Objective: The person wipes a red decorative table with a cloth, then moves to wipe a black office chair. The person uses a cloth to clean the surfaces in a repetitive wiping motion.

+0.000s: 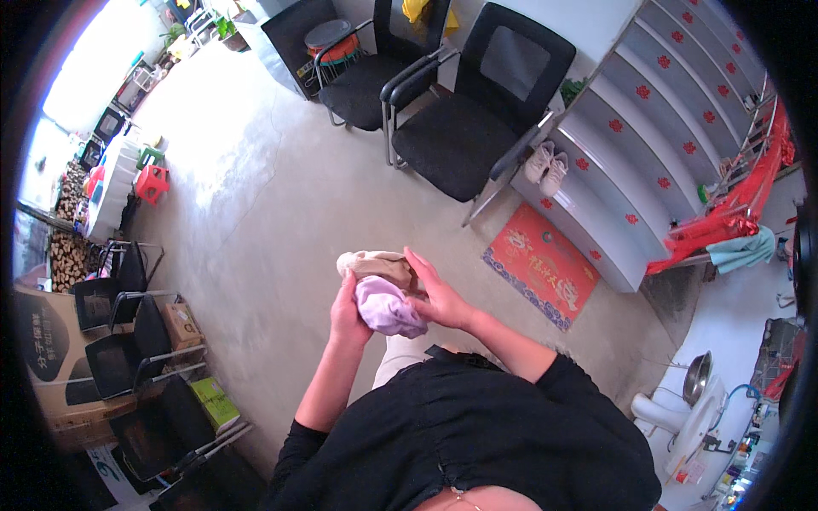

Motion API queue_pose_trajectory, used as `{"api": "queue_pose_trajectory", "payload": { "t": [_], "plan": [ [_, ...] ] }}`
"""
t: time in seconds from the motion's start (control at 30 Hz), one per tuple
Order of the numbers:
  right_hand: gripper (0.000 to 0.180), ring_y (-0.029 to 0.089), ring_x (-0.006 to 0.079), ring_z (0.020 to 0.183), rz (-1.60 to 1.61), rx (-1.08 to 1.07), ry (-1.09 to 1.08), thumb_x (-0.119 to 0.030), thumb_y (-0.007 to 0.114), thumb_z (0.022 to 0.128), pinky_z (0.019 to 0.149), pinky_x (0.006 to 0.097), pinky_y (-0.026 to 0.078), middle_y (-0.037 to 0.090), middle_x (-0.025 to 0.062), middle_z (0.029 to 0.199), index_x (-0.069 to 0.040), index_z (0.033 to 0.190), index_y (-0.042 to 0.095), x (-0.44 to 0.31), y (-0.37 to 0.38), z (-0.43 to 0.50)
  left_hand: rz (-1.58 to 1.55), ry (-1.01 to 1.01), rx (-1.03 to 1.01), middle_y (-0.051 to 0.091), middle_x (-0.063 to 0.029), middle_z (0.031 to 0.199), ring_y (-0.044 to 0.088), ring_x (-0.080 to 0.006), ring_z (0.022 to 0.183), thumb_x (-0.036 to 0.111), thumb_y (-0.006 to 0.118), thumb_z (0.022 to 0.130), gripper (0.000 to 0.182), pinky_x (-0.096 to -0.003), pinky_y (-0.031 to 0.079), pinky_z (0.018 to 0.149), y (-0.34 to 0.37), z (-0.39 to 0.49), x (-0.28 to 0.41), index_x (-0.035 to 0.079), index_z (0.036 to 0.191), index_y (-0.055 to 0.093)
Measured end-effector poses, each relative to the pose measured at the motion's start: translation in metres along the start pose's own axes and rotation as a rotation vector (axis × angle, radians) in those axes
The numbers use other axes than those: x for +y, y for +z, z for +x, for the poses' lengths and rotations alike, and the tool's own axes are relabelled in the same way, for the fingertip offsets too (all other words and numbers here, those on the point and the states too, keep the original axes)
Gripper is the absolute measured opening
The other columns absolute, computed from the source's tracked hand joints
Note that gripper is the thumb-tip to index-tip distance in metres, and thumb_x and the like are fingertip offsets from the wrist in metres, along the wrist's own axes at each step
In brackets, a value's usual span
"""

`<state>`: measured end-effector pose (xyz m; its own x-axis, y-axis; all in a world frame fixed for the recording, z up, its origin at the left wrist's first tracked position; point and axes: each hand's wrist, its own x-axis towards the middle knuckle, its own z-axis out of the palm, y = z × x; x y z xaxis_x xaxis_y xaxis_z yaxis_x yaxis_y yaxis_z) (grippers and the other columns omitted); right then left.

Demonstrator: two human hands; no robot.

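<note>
Between my two hands, in front of my waist, is a small bundle of cloth. Its near part is a crumpled lilac cloth [386,308]; a beige cloth [376,264] lies against it on the far side. My left hand [349,314] grips the bundle from the left, thumb up along its edge. From the right, my right hand [444,295] holds it, with the thumb on the lilac cloth and the fingers reaching over the beige one. Whether the two cloths are joined cannot be seen.
Black armchairs [457,140] stand ahead, beside a grey staircase [591,191] with sneakers [546,169] on a low step. A red doormat [542,265] lies before it. More black chairs [121,351] and cartons line the left. At right is a white washbasin [702,415].
</note>
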<state>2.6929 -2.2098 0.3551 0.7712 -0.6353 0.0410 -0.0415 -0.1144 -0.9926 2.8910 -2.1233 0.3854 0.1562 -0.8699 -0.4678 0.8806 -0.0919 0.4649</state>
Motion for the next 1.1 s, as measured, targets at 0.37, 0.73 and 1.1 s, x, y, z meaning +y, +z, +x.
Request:
{"api": "queue_pose_trajectory", "payload": {
  "t": [0.37, 0.73, 1.1],
  "plan": [
    [0.1, 0.049, 0.0286, 0.14, 0.259, -0.019, 0.372, -0.023, 0.078, 0.086, 0.115, 0.0407, 0.04, 0.051, 0.0199, 0.15, -0.007, 0.164, 0.017, 0.049, -0.077, 0.168, 0.375, 0.065, 0.012, 0.062, -0.0077, 0.129, 0.06, -0.0196, 0.116, 0.03, 0.052, 0.109, 0.039, -0.0439, 0.051, 0.1, 0.028, 0.217, 0.062, 0.008, 0.14, 0.051],
    [0.037, 0.067, 0.0216, 0.112, -0.184, 0.298, 0.584, -0.011, 0.067, 0.095, 0.101, 0.0357, 0.051, 0.071, 0.0127, 0.124, -0.002, 0.131, 0.064, 0.21, -0.255, 0.322, 0.036, -0.039, -0.013, 0.048, -0.0129, 0.151, 0.048, -0.0311, 0.138, 0.037, 0.042, 0.11, 0.053, -0.0527, 0.04, 0.113, 0.012, 0.362, 0.166, 0.008, 0.154, 0.038],
    [0.042, 0.057, 0.0307, 0.117, -1.138, 0.543, -0.045, -0.015, 0.069, 0.089, 0.105, 0.0421, 0.046, 0.063, -0.0013, 0.135, -0.028, 0.129, 0.071, 0.268, -0.466, 0.644, -0.055, -0.249, 0.323, 0.047, -0.0156, 0.155, 0.047, -0.0361, 0.141, 0.067, 0.043, 0.102, 0.078, -0.0574, 0.039, 0.116, 0.024, 0.429, 0.145, 0.01, 0.155, 0.04]
  ]
}}
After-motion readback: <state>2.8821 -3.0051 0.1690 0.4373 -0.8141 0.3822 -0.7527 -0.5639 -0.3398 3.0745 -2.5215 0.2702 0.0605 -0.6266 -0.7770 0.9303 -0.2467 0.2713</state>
